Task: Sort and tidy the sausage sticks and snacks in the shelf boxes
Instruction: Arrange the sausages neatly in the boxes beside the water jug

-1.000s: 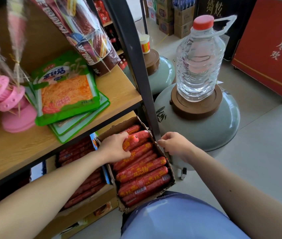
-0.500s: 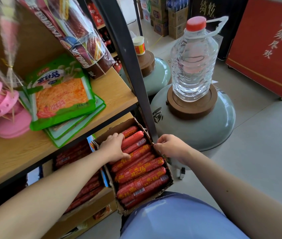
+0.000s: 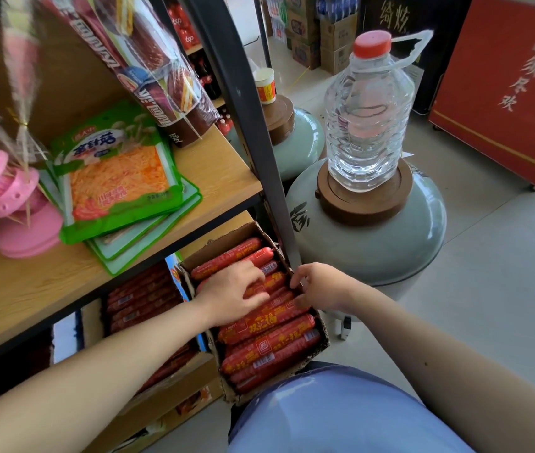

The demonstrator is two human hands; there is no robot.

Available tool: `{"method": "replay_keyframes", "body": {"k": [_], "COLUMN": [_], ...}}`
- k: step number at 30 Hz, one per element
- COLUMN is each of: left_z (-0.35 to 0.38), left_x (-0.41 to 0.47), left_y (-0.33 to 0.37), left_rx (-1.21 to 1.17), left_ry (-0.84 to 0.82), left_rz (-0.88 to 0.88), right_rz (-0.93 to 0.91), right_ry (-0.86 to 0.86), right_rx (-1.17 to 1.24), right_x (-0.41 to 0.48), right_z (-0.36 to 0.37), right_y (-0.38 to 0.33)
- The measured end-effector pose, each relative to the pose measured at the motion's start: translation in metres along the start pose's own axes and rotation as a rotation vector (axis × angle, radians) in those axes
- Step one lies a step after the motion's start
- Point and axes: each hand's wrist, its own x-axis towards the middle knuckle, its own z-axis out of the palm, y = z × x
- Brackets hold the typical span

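Pressing sausage sticks (image 3: 269, 325) level works best so: left grip (image 3: 230, 294) flat and open, right grip (image 3: 323, 289) clamping the box (image 3: 227, 239) wall.

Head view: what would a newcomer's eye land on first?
The brown cardboard box packed with red sausage sticks, bottom centre, with the left hand lying on the sticks and the right hand at its right rim. Up right, a large clear plastic bottle with a red cap stands on a pale green ceramic jar.
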Motion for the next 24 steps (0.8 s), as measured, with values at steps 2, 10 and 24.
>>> {"method": "replay_keyframes", "body": {"k": [2, 10, 24], "left_z": [0.002, 0.008, 0.015], "left_x": [-0.009, -0.013, -0.005], "left_y": [0.015, 0.012, 0.007], "left_rx": [0.004, 0.061, 0.171], "left_ry": [-0.273, -0.318, -0.199], "left_rz": [0.037, -0.111, -0.178], "right_rz": [-0.009, 0.026, -0.095], "right_ry": [0.019, 0.095, -0.092], "right_rx": [-0.010, 0.386, -0.218], "right_x": [0.001, 0.004, -0.003], "right_z": [0.000, 0.009, 0.001], "right_y": [0.000, -0.009, 0.003]}}
